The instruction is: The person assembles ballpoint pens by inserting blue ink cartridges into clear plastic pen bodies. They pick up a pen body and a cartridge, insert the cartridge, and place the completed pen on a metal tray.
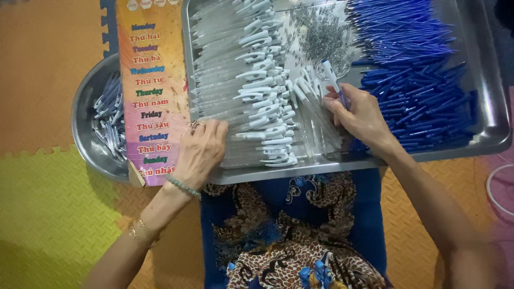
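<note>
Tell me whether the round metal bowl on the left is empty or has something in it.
Not empty. The metal bowl holds a loose heap of pens, blue and clear, beside a colourful card that hides its right part.

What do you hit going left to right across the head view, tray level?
Round metal bowl of pens → printed cardboard sheet → left hand → white-clipped clear pen barrels → right hand holding a pen → blue refills.

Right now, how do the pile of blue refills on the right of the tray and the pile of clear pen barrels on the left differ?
The blue refills are thin, solid-blue sticks lying loosely criss-crossed; the clear pen barrels are thicker, see-through, with white clips, and lie in neater rows. The left hand rests on the barrels, while the right hand holds one pen near the refills. Both piles lie in the same metal tray.
</note>
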